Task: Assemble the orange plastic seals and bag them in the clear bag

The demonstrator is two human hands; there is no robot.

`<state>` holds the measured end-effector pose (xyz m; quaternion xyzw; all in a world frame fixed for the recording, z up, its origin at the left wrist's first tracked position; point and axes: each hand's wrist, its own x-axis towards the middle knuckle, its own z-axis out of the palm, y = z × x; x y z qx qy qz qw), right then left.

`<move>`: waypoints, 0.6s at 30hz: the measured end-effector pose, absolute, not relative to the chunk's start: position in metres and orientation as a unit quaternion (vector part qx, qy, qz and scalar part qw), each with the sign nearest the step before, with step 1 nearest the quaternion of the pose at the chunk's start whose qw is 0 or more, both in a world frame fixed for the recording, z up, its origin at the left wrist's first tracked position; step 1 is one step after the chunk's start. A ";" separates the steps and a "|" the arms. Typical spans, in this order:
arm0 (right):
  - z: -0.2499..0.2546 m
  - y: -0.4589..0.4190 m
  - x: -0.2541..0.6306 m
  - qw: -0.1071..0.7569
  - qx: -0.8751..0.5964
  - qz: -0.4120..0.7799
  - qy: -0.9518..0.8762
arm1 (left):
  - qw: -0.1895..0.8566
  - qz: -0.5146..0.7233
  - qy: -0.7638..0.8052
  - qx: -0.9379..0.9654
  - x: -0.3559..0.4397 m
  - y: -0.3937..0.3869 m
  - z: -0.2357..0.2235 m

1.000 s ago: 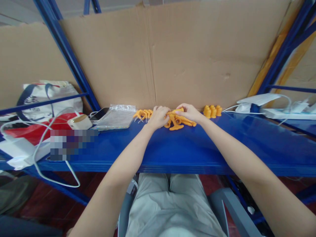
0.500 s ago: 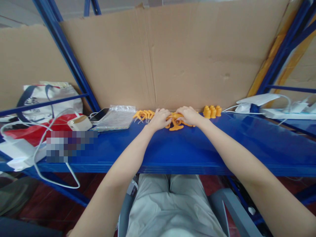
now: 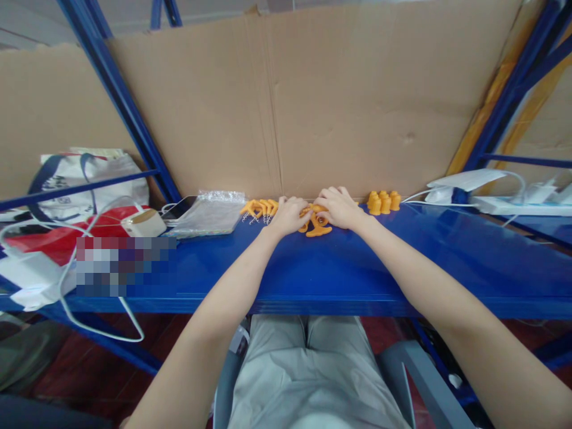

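Orange plastic pieces (image 3: 319, 231) with curved, handle-like arms lie in a small group near the back of the blue shelf. My left hand (image 3: 289, 215) curls over their left side, fingertips touching them. From the right, my right hand (image 3: 337, 205) bends its fingers over the same group and hides part of it. Left of my left hand lie orange corkscrew pieces (image 3: 264, 208) with metal spirals. To the right of my right hand stand several orange bell-shaped plastic pieces (image 3: 383, 202), packed close together.
A cardboard sheet (image 3: 339, 107) forms the back wall behind the blue shelf (image 3: 322, 274). On the left are a clear plastic bag (image 3: 210, 213), a phone (image 3: 181, 208), a white charger (image 3: 143, 223) and loose cables. A white power strip (image 3: 504, 205) lies at right.
My right hand has shifted slightly left, closer to my left hand, and the orange pieces that showed under its wrist are now gathered or covered. My left hand has barely moved.
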<state>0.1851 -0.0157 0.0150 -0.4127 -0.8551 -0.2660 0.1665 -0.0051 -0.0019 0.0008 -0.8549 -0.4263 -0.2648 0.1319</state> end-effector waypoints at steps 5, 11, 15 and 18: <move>0.016 -0.009 0.197 0.230 -0.444 -0.314 -0.807 | 0.116 -0.293 -0.455 -0.833 -0.010 0.004 0.000; 0.013 0.017 0.263 0.368 -0.629 -0.247 -0.638 | 0.100 -0.304 -0.521 -0.792 -0.024 0.012 0.001; 0.003 0.021 0.314 0.421 -0.750 -0.147 -0.489 | 0.107 -0.319 -0.533 -0.776 -0.030 0.017 -0.002; -0.010 0.016 0.336 0.416 -0.815 -0.057 -0.400 | 0.120 -0.329 -0.541 -0.765 -0.033 0.019 -0.005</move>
